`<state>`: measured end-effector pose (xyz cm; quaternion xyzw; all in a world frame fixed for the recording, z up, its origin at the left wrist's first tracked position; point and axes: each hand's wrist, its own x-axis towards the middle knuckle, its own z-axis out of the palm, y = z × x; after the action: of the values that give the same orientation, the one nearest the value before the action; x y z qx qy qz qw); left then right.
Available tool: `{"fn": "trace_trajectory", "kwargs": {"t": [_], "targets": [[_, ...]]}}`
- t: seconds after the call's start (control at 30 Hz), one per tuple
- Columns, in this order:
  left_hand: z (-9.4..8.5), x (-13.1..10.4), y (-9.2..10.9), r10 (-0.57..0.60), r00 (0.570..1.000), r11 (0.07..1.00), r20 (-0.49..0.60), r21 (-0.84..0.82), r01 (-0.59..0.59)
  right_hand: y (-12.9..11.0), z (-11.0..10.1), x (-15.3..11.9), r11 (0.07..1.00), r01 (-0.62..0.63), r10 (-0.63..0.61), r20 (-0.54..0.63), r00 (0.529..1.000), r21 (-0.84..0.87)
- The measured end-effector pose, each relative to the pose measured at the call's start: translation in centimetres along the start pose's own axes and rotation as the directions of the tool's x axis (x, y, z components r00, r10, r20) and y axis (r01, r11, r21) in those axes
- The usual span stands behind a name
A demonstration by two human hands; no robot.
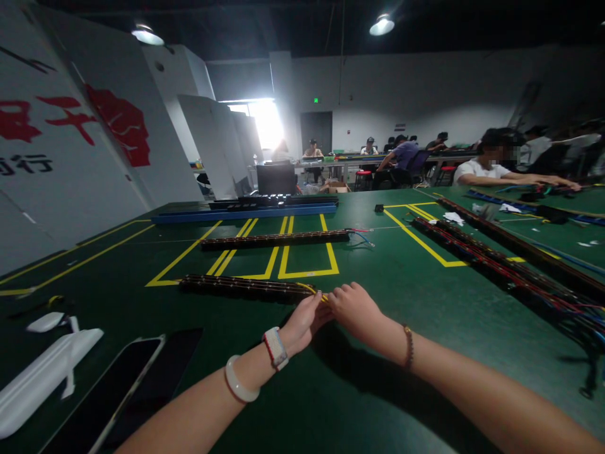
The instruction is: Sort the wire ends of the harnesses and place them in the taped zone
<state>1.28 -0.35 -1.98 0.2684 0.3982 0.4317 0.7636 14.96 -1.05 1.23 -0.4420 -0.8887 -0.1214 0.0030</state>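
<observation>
Just right of a long dark strip with rows of metal contacts, my two hands meet over the green table. A yellow wire runs from the strip's right end into my fingers. My left hand pinches this wire between thumb and fingers. Close against it, my right hand is closed on the wire too, with its fingertips partly hidden. Beyond them lies a second dark strip, and red and blue wires come out of its right end.
Blue rails lie at the table's far edge. Dark strips with red wires cover the right side. A white object and a dark flat panel lie at left. A co-worker sits at the far right edge.
</observation>
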Motion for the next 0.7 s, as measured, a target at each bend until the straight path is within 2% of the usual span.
{"fn": "trace_trajectory", "kwargs": {"t": [0.2, 0.4, 0.5, 0.6, 0.7], "targets": [[0.4, -0.3, 0.3, -0.005, 1.0, 1.0, -0.017, 0.022, 0.005, -0.2, 0.4, 0.1, 0.999, 0.051, -0.051, 0.038, 0.998, -0.006], [0.0, -0.1, 0.0, 0.021, 0.996, 1.0, 0.089, 0.013, -0.023, 1.2, -1.0, 0.2, 0.995, -0.036, 0.031, 0.057, 0.998, 0.09], [0.0, -0.2, 0.0, 0.041, 0.993, 0.998, 0.112, 0.047, -0.046, 2.9, -1.3, 0.6, 0.992, -0.086, 0.087, -0.005, 0.996, 0.089], [-0.1, -0.1, 0.0, 0.048, 0.995, 0.995, 0.092, 0.083, -0.056, 4.6, -0.5, 1.1, 0.99, -0.108, 0.116, -0.08, 0.99, 0.092], [-0.5, 0.1, -0.2, 0.034, 0.998, 0.995, 0.058, 0.095, -0.039, 5.5, 1.4, 1.7, 0.99, -0.106, 0.114, -0.087, 0.99, 0.089]]}}
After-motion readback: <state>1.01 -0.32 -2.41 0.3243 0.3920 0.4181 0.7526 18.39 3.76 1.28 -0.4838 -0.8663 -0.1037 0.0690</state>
